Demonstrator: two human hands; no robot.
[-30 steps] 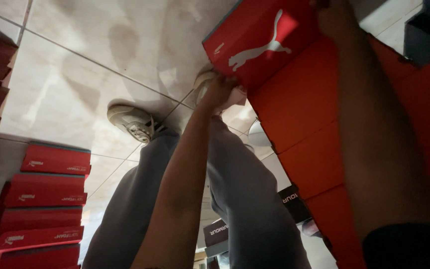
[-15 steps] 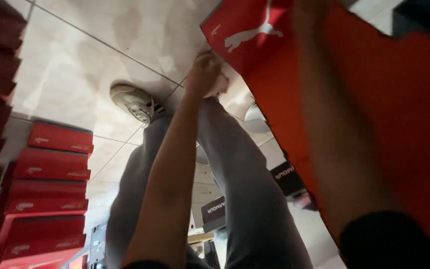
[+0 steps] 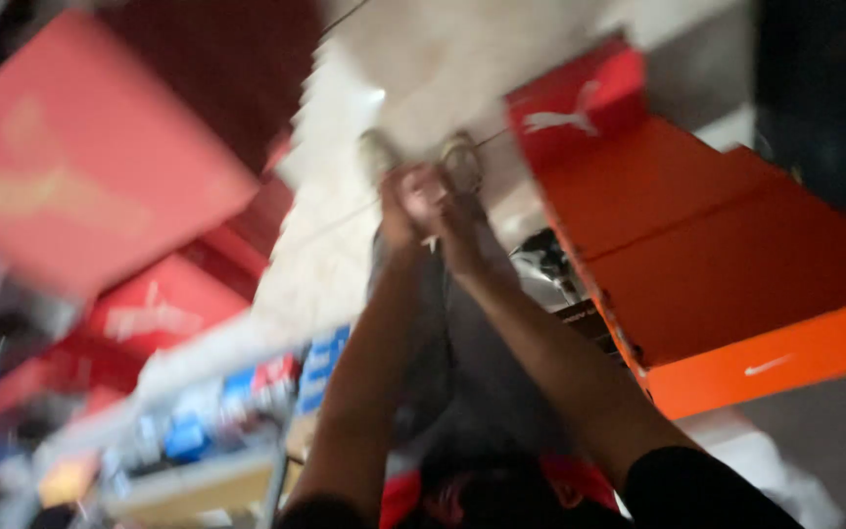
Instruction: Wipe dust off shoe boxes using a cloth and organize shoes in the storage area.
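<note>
With both hands, left hand point(image 3: 399, 201) and right hand point(image 3: 443, 211), pressed together at your shoe point(image 3: 460, 159) on the tiled floor point(image 3: 345, 245), pull each lace evenly; their exact grip I cannot tell.

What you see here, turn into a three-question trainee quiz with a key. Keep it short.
1. True or false: the left hand and the right hand are close together, down by the light shoes.
2. Pick one: the large stack of boxes on the right of the view is A) blue, B) orange, C) green.
3. Fill in: the box with a white emblem at the far end of that stack is coloured ___.

Key: 1 true. 2 B. 3 red. The view is blurred, so whether either hand grips anything cannot be told.
</note>
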